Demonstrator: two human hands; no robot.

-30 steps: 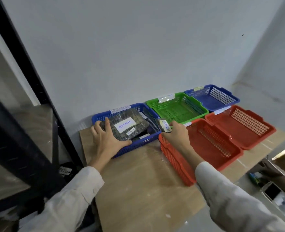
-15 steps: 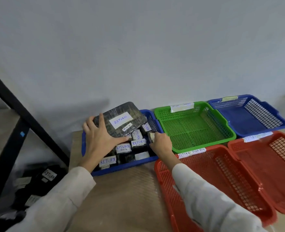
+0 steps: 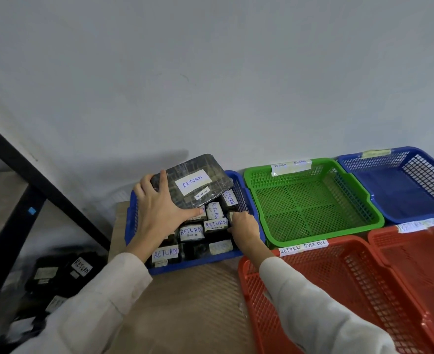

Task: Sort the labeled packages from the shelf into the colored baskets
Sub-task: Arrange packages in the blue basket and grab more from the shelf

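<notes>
Several sorted packages (image 3: pixel 191 232) lie in blue basket (image 3: pixel 131 221) | left hand (image 3: pixel 159 215) grips flat package (image 3: pixel 193 182) tilted above it | right hand (image 3: pixel 245 228) pinches small package (image 3: pixel 233 215) inside it | unsorted packages (image 3: pixel 57 272) wait on shelf (image 3: pixel 19 159) left of it

right hand (image 3: pixel 245 227): fingers' grip hidden | 2 red baskets (image 3: pixel 351 282): cut by edges | shelf packages (image 3: pixel 57 273): blurred

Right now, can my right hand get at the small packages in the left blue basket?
Likely yes: left hand holds the big package tilted clear, and the right hand pinches one small package.
</notes>
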